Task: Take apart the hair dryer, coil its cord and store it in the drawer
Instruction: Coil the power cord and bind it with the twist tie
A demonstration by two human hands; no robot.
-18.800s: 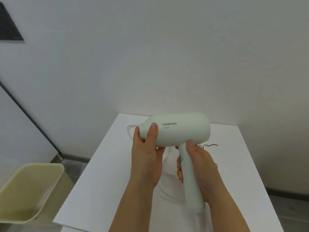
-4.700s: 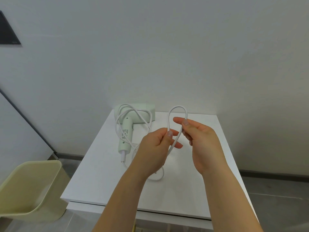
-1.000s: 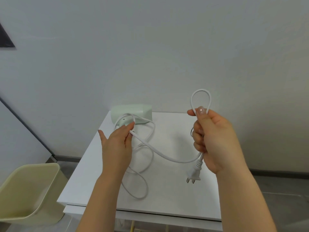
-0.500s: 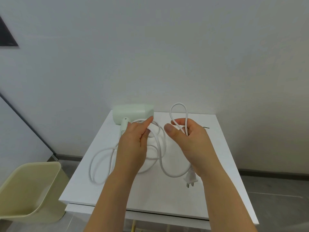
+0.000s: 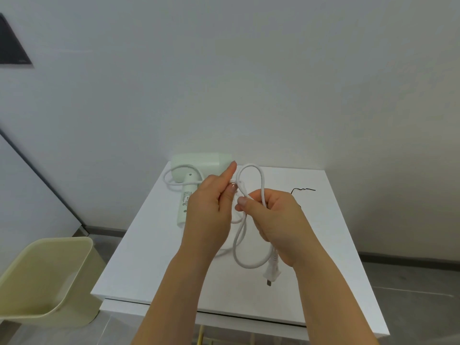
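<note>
The pale green hair dryer (image 5: 196,163) lies at the back left of the white table (image 5: 139,260), handle towards me. Its white cord (image 5: 258,180) runs from the dryer into both hands above the table's middle. My right hand (image 5: 276,220) grips a bundle of cord loops; one loop stands up above the fist and another hangs below it. The plug (image 5: 271,272) dangles under that hand. My left hand (image 5: 211,210) pinches a strand of cord right beside the right thumb, its index finger stretched out.
A thin black twist tie (image 5: 303,190) lies at the back right of the table. A pale yellow bin (image 5: 49,275) stands on the floor to the left. The wall is close behind the table. The table's front edge shows a dark gap beneath the top.
My left hand has come right and brought another length of cord to my right hand. The loose loop on the left of the table is gone, and the hanging loop has grown.
</note>
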